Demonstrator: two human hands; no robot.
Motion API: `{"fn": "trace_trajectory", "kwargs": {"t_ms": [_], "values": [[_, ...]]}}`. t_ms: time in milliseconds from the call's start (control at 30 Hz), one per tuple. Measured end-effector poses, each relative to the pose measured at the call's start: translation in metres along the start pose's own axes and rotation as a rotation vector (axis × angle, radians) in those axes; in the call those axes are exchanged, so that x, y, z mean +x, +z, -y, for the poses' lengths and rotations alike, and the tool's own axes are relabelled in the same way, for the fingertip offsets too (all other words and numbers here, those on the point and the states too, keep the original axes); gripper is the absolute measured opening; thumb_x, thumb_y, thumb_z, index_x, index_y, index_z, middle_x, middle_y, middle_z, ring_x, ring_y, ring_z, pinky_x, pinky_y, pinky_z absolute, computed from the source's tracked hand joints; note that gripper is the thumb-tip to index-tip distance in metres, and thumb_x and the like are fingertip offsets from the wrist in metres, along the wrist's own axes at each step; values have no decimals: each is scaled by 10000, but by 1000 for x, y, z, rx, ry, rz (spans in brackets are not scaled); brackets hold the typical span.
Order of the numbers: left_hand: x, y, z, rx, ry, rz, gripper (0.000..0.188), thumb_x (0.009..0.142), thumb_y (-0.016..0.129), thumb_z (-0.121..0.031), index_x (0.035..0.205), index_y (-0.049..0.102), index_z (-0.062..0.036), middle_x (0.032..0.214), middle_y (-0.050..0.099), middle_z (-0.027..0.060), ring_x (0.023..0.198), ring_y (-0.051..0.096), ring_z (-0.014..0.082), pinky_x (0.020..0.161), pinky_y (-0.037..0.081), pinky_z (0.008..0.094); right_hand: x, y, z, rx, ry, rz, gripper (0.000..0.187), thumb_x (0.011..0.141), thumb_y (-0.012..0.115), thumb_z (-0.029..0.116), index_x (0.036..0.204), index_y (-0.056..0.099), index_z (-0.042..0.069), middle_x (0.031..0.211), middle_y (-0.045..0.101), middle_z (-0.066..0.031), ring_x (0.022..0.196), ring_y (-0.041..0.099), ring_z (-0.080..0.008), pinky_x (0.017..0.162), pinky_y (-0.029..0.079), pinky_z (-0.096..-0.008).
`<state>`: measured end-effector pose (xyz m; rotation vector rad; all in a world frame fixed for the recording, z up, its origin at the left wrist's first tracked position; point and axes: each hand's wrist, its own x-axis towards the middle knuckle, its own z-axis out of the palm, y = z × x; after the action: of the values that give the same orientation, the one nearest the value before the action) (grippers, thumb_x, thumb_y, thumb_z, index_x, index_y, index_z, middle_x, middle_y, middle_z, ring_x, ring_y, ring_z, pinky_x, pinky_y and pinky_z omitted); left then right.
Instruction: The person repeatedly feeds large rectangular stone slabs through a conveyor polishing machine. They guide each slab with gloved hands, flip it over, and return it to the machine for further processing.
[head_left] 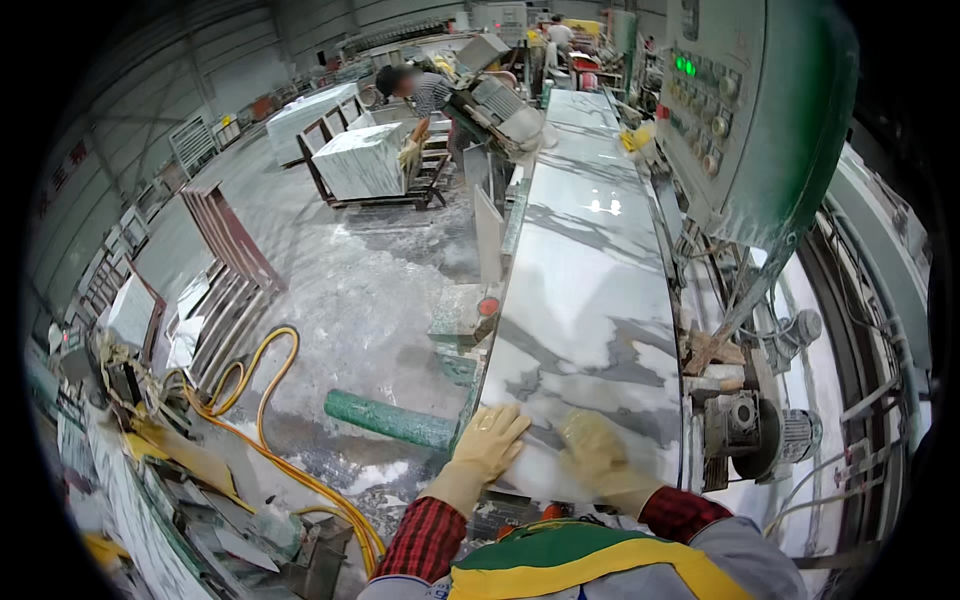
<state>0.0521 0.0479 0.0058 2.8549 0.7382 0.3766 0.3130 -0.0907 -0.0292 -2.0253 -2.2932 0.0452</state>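
Note:
A long, glossy white stone slab [582, 290] with grey veins stretches away in front of me on a narrow machine bed. My left hand [488, 446], in a pale yellow rubber glove, lies on the slab's near left corner with its fingers laid out over the edge. Over the near end, toward the right side, is my right hand [598, 455] in the same kind of glove. Motion smears its fingers, so their shape and whether they touch the stone cannot be made out. I see nothing held in the left hand.
A control cabinet [740, 120] with lit green lamps overhangs the right side, above an electric motor [770, 435]. A green roller [390, 418] juts out left of the bed, near a yellow hose [262, 440]. Beyond, a person [432, 95] bends by a stone stack [362, 160].

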Motion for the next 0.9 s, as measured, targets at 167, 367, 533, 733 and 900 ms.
{"fn": "trace_trajectory", "kwargs": {"t_ms": [167, 367, 533, 733, 900], "values": [[-63, -3, 8, 127, -12, -14, 537, 1069, 637, -314, 1579, 559, -165, 1636, 550, 139, 1509, 503, 355, 1263, 375, 518, 2, -2, 89, 160, -304, -136, 686, 1066, 609, 427, 1620, 545, 29, 1665, 553, -231, 1559, 495, -396, 1348, 314, -529], [-91, -7, 4, 173, -60, -54, 498, 1062, 635, -298, 1538, 582, -164, 1600, 569, 148, 1484, 523, 370, 1248, 390, 533, 7, 2, 101, 278, -322, -213, 587, 1056, 634, 331, 1565, 598, 41, 1582, 630, -214, 1495, 567, -389, 1312, 384, -508], [-73, -18, 6, 148, 4, -119, 478, 990, 692, -268, 1450, 640, -150, 1539, 597, 153, 1454, 542, 383, 1227, 405, 540, -19, -34, 76, 224, -158, 44, 541, 1030, 643, 274, 1521, 631, 47, 1533, 667, -199, 1454, 607, -381, 1294, 416, -505], [-24, -6, 6, 16, 97, -217, 461, 971, 704, -235, 1418, 649, -136, 1485, 602, 176, 1397, 552, 385, 1203, 420, 528, -107, -31, 9, 43, -39, -71, 534, 1028, 616, 266, 1536, 647, 106, 1533, 677, -177, 1462, 607, -371, 1290, 414, -515], [-2, 0, -4, 72, -20, -124, 468, 971, 700, -231, 1427, 623, -160, 1484, 600, 159, 1386, 564, 383, 1208, 418, 514, -154, -54, -32, 83, 172, -35, 440, 980, 680, 265, 1401, 724, 147, 1489, 677, -181, 1436, 595, -384, 1261, 434, -509]]}}
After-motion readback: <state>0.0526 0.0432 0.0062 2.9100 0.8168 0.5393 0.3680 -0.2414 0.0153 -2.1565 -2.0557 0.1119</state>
